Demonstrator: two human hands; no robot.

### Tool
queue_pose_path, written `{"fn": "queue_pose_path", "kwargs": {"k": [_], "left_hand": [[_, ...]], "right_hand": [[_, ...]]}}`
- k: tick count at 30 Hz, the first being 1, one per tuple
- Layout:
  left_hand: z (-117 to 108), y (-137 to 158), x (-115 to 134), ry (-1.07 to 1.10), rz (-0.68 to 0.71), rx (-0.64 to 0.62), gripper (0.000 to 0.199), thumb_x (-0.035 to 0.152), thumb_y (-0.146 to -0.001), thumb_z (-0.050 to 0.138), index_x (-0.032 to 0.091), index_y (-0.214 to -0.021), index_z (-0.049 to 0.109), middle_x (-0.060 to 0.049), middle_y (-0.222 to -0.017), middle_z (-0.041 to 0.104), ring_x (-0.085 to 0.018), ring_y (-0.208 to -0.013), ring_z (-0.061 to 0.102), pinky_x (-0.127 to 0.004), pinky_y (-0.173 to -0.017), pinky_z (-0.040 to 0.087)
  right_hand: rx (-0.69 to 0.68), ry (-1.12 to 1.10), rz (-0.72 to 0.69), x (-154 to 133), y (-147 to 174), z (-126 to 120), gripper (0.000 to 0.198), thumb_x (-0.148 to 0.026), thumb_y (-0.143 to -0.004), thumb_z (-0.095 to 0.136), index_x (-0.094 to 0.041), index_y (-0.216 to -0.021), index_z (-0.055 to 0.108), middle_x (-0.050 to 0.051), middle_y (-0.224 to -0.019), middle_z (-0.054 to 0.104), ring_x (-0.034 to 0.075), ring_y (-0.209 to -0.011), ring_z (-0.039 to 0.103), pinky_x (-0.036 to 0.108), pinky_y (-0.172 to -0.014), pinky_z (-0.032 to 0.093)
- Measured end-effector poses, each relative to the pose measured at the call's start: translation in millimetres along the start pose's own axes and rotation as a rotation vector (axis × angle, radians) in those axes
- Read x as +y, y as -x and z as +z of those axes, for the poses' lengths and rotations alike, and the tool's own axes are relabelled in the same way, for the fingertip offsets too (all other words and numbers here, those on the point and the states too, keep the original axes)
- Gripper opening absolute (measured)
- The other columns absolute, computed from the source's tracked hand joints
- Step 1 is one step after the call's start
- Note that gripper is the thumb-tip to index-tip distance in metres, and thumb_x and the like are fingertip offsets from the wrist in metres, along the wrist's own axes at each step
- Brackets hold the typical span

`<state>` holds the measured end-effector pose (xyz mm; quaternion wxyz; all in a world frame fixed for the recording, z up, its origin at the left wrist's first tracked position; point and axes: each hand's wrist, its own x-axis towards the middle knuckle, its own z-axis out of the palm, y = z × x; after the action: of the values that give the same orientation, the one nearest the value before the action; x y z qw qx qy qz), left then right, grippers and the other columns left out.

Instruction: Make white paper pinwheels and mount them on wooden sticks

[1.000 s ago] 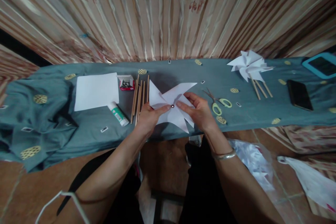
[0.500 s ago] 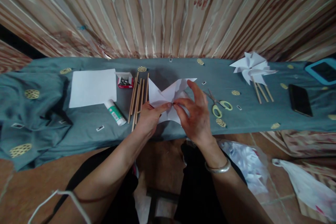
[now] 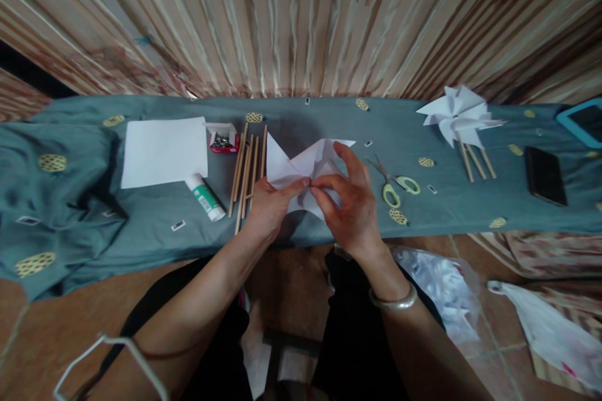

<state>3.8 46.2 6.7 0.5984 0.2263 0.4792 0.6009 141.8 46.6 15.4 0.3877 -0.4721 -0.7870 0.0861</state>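
A white paper pinwheel (image 3: 281, 166) with folded blades is in front of me, above the cloth. My left hand (image 3: 267, 210) grips it from the left, thumb pressed near its centre and the other fingers hidden beneath the paper. At that same centre my right hand (image 3: 352, 210) is closed in a pinch, thumb against index finger. A tiny dark thing seems to sit between these fingertips, too small to name. Just left of the hands lie several wooden sticks (image 3: 247, 172). Scissors (image 3: 390, 195) with yellow-green handles rest open to the right.
On the teal cloth (image 3: 329, 118) are white paper sheets (image 3: 164, 153), a glue stick (image 3: 205, 198) and a red box (image 3: 223, 140) of small metal pieces. Rightward are finished-looking white pinwheels (image 3: 454, 116) on sticks, a black phone (image 3: 544, 175) and a blue-framed device (image 3: 580, 128). Curtains (image 3: 282, 31) hang behind.
Both hands keep their grip at the pinwheel's centre, with the fingertips slightly closer together. The view has shifted a little, so the things on the cloth appear slightly higher.
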Motion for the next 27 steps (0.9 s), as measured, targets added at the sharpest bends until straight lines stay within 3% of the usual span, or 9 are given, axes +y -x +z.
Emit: {"fn": "queue_pose_path", "kwargs": {"k": [10,14,17,20,23,27], "left_hand": [[-3,-2,-2,-0.041,0.031,0.003,0.029,0.025,-0.053,0.085,0.014,-0.078,0.073,-0.003,-0.076,0.075,-0.017,-0.068,0.068,-0.029,-0.069,0.053],[-5,-6,4,0.03,0.051,0.036,0.033,0.025,-0.051,0.087,0.015,-0.078,0.072,-0.004,-0.079,0.076,-0.022,-0.079,0.071,-0.034,-0.077,0.055],[-8,-10,10,0.088,0.067,0.043,0.032,0.023,-0.049,0.088,0.015,-0.075,0.071,-0.004,-0.079,0.076,-0.024,-0.088,0.072,-0.035,-0.083,0.056],[-10,-11,14,0.127,0.029,0.057,0.033,0.02,-0.051,0.087,0.014,-0.079,0.07,-0.004,-0.081,0.076,-0.025,-0.091,0.072,-0.037,-0.088,0.056],[-11,-12,14,0.144,0.014,0.068,0.032,0.017,-0.053,0.086,0.013,-0.08,0.07,-0.005,-0.081,0.076,-0.026,-0.095,0.072,-0.039,-0.092,0.056],[-10,-11,12,0.166,0.031,0.045,0.034,0.016,-0.052,0.085,0.015,-0.082,0.069,-0.004,-0.083,0.077,-0.027,-0.101,0.071,-0.04,-0.093,0.056]], "right_hand": [[-0.099,-0.228,0.113,-6,-2,-10,0.005,-0.025,-0.086,0.064,-0.024,-0.085,0.068,0.003,-0.15,0.044,0.026,-0.141,0.04,0.05,-0.116,0.032],[0.067,-0.496,0.285,10,-6,-19,0.006,-0.026,-0.086,0.063,-0.025,-0.087,0.069,0.004,-0.136,0.059,0.025,-0.133,0.05,0.052,-0.112,0.037],[0.156,-0.43,0.387,34,-4,-21,0.006,-0.026,-0.083,0.064,-0.023,-0.085,0.069,0.007,-0.123,0.067,0.026,-0.124,0.057,0.05,-0.106,0.042],[-0.033,-0.144,0.411,49,4,-19,0.008,-0.024,-0.081,0.063,-0.021,-0.079,0.07,0.008,-0.101,0.074,0.025,-0.097,0.068,0.042,-0.091,0.05],[-0.286,0.04,0.369,48,13,-13,0.014,-0.021,-0.083,0.056,-0.021,-0.081,0.07,0.006,-0.077,0.074,0.022,-0.07,0.068,0.033,-0.069,0.05],[-0.33,0.132,0.248,43,20,-5,0.015,-0.021,-0.085,0.055,-0.019,-0.085,0.07,0.011,-0.08,0.075,0.024,-0.072,0.069,0.031,-0.065,0.05]]}}
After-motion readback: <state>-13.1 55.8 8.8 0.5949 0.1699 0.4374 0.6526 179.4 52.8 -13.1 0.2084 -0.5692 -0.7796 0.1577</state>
